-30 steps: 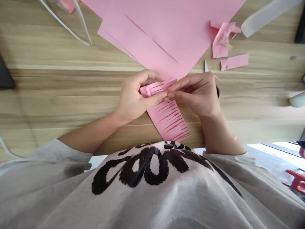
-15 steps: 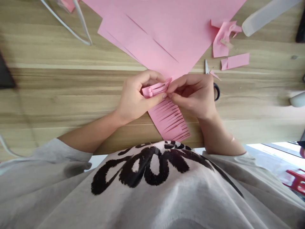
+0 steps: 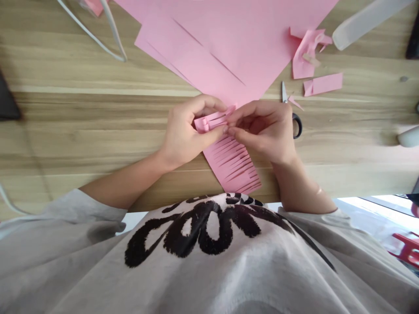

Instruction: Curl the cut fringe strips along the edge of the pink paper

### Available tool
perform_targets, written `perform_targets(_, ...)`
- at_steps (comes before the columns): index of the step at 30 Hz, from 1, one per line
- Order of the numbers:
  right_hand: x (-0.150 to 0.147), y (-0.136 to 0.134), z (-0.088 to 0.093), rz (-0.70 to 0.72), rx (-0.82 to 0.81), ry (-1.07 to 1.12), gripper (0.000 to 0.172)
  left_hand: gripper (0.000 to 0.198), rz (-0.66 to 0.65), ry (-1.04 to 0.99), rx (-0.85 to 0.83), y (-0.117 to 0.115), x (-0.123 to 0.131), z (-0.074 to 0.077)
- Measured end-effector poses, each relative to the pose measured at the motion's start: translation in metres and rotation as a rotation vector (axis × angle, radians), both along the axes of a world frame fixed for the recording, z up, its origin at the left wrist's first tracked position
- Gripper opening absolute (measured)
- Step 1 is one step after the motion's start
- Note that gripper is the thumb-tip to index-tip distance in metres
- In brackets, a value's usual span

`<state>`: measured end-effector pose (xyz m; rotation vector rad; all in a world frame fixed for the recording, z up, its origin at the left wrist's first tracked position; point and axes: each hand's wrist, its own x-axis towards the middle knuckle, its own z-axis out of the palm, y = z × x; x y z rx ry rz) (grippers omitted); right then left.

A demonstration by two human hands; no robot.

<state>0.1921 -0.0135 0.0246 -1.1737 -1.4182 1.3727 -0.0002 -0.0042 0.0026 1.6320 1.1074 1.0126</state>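
Note:
A pink paper strip [image 3: 231,163], cut into a fringe along its right side, runs from between my hands down to the table's front edge. My left hand [image 3: 191,131] grips its upper end between thumb and fingers, where a small rolled curl shows. With thumb and forefinger together, my right hand [image 3: 266,131] pinches the fringe tips close to my left thumb. The exact strands in the pinch are hidden by the fingertips. Partly behind my right hand lies a pair of scissors [image 3: 297,126] with dark handles.
Large pink paper sheets [image 3: 209,48] cover the table's far middle. To the right lie crumpled pink scraps [image 3: 304,56], a folded pink piece [image 3: 323,84] and a translucent whitish object [image 3: 363,26]. A white cable [image 3: 114,35] loops at the upper left of the wooden table [image 3: 81,135].
My right hand has shifted very slightly left and up, with its fingertips still on the fringe. My left hand holds almost the same place.

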Motion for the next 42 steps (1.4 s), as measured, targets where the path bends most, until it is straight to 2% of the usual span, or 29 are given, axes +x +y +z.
perform_targets(5,0.0004,-0.0006,0.0003,0.011,0.012,-0.052,0.011,0.027,0.011,-0.01,0.01,-0.0036,0.0015,0.0019)
perform_targets(11,0.0016,0.0008,-0.0015,0.087,0.003,-0.008,0.018,0.027,-0.002,-0.041,0.016,-0.0015,0.0009,0.0008)
perform_targets(16,0.0007,0.0019,-0.0035,0.076,0.058,-0.018,0.013,0.026,-0.019,-0.066,0.023,-0.0014,0.0007,0.0011)
perform_targets(22,0.0001,0.0022,-0.0025,0.092,0.066,-0.022,0.017,0.026,-0.018,-0.046,0.029,-0.0043,0.0011,0.0026)
perform_targets(28,0.0008,0.0024,-0.0007,0.06,0.085,-0.025,0.016,0.026,0.009,-0.026,0.027,-0.0035,0.001,0.001)
perform_targets(34,-0.0003,0.0022,0.0031,0.025,0.08,-0.019,0.006,0.024,0.004,-0.072,0.02,-0.0022,0.0011,0.0014)
perform_targets(38,0.0002,0.0016,0.0005,0.037,0.046,-0.001,0.015,0.022,0.007,-0.087,0.022,-0.0022,0.0016,0.0032)
perform_targets(42,0.0001,0.0015,-0.002,0.002,0.083,0.009,0.012,0.021,0.01,-0.068,0.018,-0.0026,0.0019,0.0043)
